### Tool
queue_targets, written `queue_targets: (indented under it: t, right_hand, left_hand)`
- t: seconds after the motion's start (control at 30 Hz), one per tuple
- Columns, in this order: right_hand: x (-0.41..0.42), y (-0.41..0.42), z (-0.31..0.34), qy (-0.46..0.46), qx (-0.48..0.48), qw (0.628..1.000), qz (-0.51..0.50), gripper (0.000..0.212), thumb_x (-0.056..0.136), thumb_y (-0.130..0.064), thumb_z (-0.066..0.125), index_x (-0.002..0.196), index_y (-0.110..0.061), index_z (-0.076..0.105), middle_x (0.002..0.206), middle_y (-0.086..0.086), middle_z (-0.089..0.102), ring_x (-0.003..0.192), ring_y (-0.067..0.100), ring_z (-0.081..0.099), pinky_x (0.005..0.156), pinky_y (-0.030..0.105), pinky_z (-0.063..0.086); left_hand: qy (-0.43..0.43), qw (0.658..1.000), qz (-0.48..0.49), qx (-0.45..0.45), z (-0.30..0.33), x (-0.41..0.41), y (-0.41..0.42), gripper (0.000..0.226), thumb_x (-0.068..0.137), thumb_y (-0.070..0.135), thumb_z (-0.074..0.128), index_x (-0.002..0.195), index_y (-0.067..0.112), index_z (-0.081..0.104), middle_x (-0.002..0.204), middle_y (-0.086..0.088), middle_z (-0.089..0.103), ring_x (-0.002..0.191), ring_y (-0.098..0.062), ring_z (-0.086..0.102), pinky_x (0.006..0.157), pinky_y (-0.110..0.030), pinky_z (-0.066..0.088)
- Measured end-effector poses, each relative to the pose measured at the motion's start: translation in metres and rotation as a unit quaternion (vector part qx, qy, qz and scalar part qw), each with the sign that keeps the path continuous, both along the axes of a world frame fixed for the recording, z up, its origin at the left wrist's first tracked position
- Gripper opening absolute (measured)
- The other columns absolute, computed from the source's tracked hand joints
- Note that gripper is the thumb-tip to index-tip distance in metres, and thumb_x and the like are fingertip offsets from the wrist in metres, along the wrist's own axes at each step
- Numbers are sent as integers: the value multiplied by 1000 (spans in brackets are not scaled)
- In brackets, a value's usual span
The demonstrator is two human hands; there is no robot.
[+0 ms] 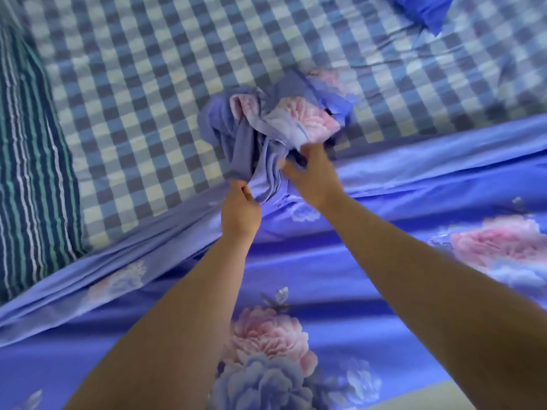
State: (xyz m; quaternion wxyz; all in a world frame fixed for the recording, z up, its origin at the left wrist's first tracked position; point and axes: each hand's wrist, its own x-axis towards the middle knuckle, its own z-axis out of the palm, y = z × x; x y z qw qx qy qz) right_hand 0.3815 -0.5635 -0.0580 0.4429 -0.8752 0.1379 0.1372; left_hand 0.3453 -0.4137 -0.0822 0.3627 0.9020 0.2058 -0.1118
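**Two hands at a bunched floral cover on the bed**

At the far left a striped pillow [32, 161], dark with green and white lines, lies along the edge of the bed. Beside it, a blue-and-cream checked sheet [142, 93] covers the upper part of the mattress, reaching across to the right side.

Nearer the person, a blue floral cover [384, 291] printed with large pink and blue blooms is spread flat over the lower part of the bed. Its upper edge runs at a slant across the checked sheet.

Near the middle, part of this cover is gathered into a crumpled bunch [275, 119] that sits on the checked sheet, just above the cover's edge. One pink bloom faces up in it.

The left hand [240, 210] is at the lower left of the bunch. Its fingers [245, 190] and thumb are closed narrowly, pinching a fold of the plain blue cloth that hangs down from the bunch.

The right hand [313, 182] is just to the right, at the bunch's lower edge. Its fingers [307, 152] are blurred and partly spread, with the thumb set apart from them. They touch the cloth, but whether they grip a fold cannot be told. Both bare forearms stretch out over the flat part of the cover.

At the top right a corner of a plain blue pillow [420, 10] lies on the checked sheet, well apart from the hands.
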Motion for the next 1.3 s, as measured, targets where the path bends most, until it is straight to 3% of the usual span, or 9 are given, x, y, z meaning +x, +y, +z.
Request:
queue_targets:
  t: [0.1,0.33,0.5,0.7,0.8,0.87,1.0,1.17,1.3]
  right_hand:
    - [-31,0,-40,38,-227,955,188,42,87,-40,57,123,-18,50,121,5,60,118,25,51,100,41,30]
    - [-11,-40,-20,28,-136,975,172,30,92,-30,58,114,-8,60,111,20,64,102,38,59,78,38,41]
    - [-8,-96,-16,62,-255,964,-40,33,98,-37,42,114,-10,53,110,30,61,101,46,56,77,43,42]
    - [-25,-75,-29,108,-143,960,-217,35,96,-35,38,112,-9,55,112,19,63,104,39,58,84,42,43]
    - [-32,-97,-29,127,-72,929,-341,41,89,-33,35,115,-12,58,94,10,62,87,32,63,82,41,50]
    - [-36,-112,-32,178,-78,896,-400,39,94,-26,36,124,-12,57,108,7,57,97,30,56,87,44,48]
    - [-44,-88,-43,145,-297,911,-245,41,87,-19,46,126,-9,53,143,9,36,129,32,35,104,42,27]
    - [-65,4,-43,-109,-266,950,126,60,76,-33,59,130,-12,49,133,12,49,116,36,49,93,46,38]
    - [-54,25,-39,94,-163,976,106,73,85,-42,63,144,-22,26,139,14,38,109,33,54,81,46,49]
  left_hand:
    - [-20,999,26,-19,8,0,7,7,95,7,35,92,14,37,82,-10,48,73,-29,48,69,-33,39]
    - [50,979,-125,152,30,-11,55,42,95,49,45,103,10,57,102,-15,66,95,-36,58,78,-40,43]
    - [15,989,60,134,44,-30,100,36,100,39,40,89,8,56,95,-21,63,93,-40,56,67,-35,33]
    - [107,973,175,103,30,-48,122,45,102,36,36,120,1,58,123,-23,58,112,-41,52,87,-42,40]
    - [184,954,191,140,29,-57,160,39,102,25,34,121,-1,56,124,-28,56,115,-41,51,86,-40,39]
    - [272,922,225,161,24,-69,176,41,103,23,33,132,-1,50,133,-27,51,122,-41,47,92,-43,38]
    - [245,922,252,164,5,-92,155,40,100,27,36,135,11,48,142,-18,40,128,-39,38,101,-49,35]
    - [147,985,-31,81,8,-81,66,68,92,57,14,99,14,66,97,-12,67,92,-34,60,80,-40,44]
    - [125,985,61,-102,-15,-85,47,35,102,24,35,124,3,52,123,-18,57,116,-33,52,95,-37,40]
